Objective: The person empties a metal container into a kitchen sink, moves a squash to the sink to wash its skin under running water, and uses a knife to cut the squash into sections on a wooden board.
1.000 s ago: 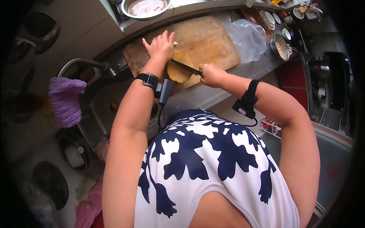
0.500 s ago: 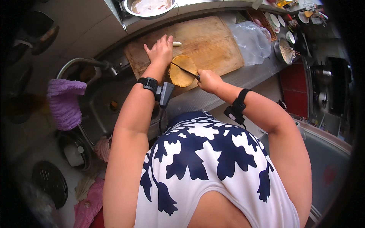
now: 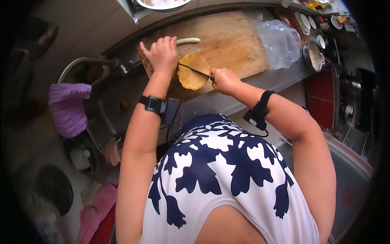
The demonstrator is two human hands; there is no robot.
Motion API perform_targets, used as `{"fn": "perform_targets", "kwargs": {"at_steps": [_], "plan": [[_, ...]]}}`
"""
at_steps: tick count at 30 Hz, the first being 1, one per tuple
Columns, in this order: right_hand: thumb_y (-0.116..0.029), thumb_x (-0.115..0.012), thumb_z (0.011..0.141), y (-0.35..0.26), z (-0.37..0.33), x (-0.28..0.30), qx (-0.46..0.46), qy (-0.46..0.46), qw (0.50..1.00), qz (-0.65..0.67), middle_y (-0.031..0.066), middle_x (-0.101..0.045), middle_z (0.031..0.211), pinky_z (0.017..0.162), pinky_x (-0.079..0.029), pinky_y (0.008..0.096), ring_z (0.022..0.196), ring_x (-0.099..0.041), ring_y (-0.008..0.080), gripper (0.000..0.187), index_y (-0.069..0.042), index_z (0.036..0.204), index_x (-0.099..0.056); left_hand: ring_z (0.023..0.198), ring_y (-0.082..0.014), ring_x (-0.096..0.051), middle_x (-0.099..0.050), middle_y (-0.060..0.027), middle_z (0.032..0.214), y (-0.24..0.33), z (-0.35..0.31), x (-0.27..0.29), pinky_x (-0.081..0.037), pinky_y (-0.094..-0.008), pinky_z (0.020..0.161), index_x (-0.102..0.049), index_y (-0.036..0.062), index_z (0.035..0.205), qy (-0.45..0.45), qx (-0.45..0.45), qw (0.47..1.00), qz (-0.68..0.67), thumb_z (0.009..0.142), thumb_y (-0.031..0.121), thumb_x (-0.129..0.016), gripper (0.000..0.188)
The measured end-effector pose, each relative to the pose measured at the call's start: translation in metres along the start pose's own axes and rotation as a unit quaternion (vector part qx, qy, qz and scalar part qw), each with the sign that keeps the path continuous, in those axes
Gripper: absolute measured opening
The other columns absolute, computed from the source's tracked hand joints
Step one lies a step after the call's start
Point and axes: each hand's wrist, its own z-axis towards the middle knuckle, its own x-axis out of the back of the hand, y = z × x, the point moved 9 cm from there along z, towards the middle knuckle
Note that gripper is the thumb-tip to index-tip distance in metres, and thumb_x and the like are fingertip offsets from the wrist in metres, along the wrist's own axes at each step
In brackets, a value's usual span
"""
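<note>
My right hand (image 3: 226, 81) is closed round the dark handle of a knife (image 3: 195, 69). The knife's thin dark line crosses a round, flat yellow piece (image 3: 191, 82) that looks like a flatbread; whether it cuts in or rests on top I cannot tell. This piece lies near the front edge of the wooden cutting board (image 3: 231, 44). My left hand (image 3: 161, 55) is over the board's left part, fingers stretched forward and the outer one spread. A pale stalk (image 3: 189, 40) reaches out from beside its fingertips; the stalk's left end is hidden.
A clear plastic bag (image 3: 278, 42) lies right of the board, with a metal pot (image 3: 313, 57) holding chopsticks beyond it. At left are a sink (image 3: 107, 116) and a faucet (image 3: 87, 61) with a purple towel (image 3: 70, 107). A bowl (image 3: 166, 5) stands at the back.
My left hand has moved left over the board, and more of the pale stalk shows. My right hand still grips the knife across the yellow piece. The whole view has shifted slightly.
</note>
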Motion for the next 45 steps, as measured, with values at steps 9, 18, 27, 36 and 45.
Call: {"fn": "perform_targets", "kwargs": {"at_steps": [9, 18, 27, 36, 45], "plan": [[-0.014, -0.058, 0.073, -0.002, 0.005, 0.012, -0.019, -0.016, 1.000, -0.011, 0.0218, -0.064, 0.088, 0.074, -0.050, 0.0449, 0.085, -0.062, 0.0375, 0.021, -0.003, 0.090, -0.060, 0.093, -0.0303, -0.059, -0.065, -0.0070, 0.099, -0.013, 0.005, -0.029, -0.015, -0.0619, 0.101, -0.057, 0.0144, 0.102, -0.103, 0.059, 0.993, 0.028, 0.096, 0.039, -0.031, 0.036], [-0.014, -0.058, 0.074, 0.001, 0.013, 0.012, -0.037, -0.004, 0.999, -0.021, 0.0220, -0.064, 0.091, 0.075, -0.050, 0.0440, 0.087, -0.062, 0.0372, 0.020, -0.003, 0.090, -0.063, 0.096, -0.0320, -0.057, -0.063, -0.0117, 0.097, -0.027, 0.008, -0.036, -0.013, -0.0591, 0.103, -0.059, 0.0110, 0.098, -0.079, 0.136, 0.987, -0.020, 0.095, 0.037, -0.033, 0.037], [-0.010, -0.053, 0.074, -0.004, 0.008, 0.010, -0.060, -0.005, 0.998, -0.034, 0.0216, -0.064, 0.092, 0.075, -0.050, 0.0433, 0.089, -0.063, 0.0351, 0.020, -0.004, 0.089, -0.065, 0.104, -0.0353, -0.055, -0.060, -0.0143, 0.111, -0.043, 0.000, -0.061, -0.017, -0.0591, 0.102, -0.056, 0.0110, 0.107, -0.147, 0.174, 0.973, -0.018, 0.095, 0.042, -0.024, 0.046], [-0.013, -0.056, 0.073, 0.006, 0.013, 0.019, -0.045, 0.038, 0.997, -0.041, 0.0216, -0.064, 0.091, 0.076, -0.050, 0.0421, 0.087, -0.062, 0.0353, 0.021, -0.001, 0.089, -0.064, 0.108, -0.0317, -0.053, -0.058, -0.0122, 0.111, -0.036, 0.010, -0.048, -0.018, -0.0585, 0.102, -0.055, 0.0109, 0.106, -0.122, 0.182, 0.975, -0.024, 0.094, 0.046, -0.028, 0.045], [-0.020, -0.060, 0.073, -0.018, -0.014, 0.048, 0.024, 0.095, 0.995, 0.015, 0.0200, -0.064, 0.082, 0.071, -0.050, 0.0444, 0.079, -0.063, 0.0360, 0.020, -0.006, 0.086, -0.063, 0.122, -0.0237, -0.043, -0.049, -0.0104, 0.129, 0.035, -0.025, 0.010, -0.003, -0.0546, 0.107, -0.044, 0.0096, 0.129, -0.047, 0.050, 0.973, -0.219, 0.093, 0.052, -0.027, 0.058]]}}
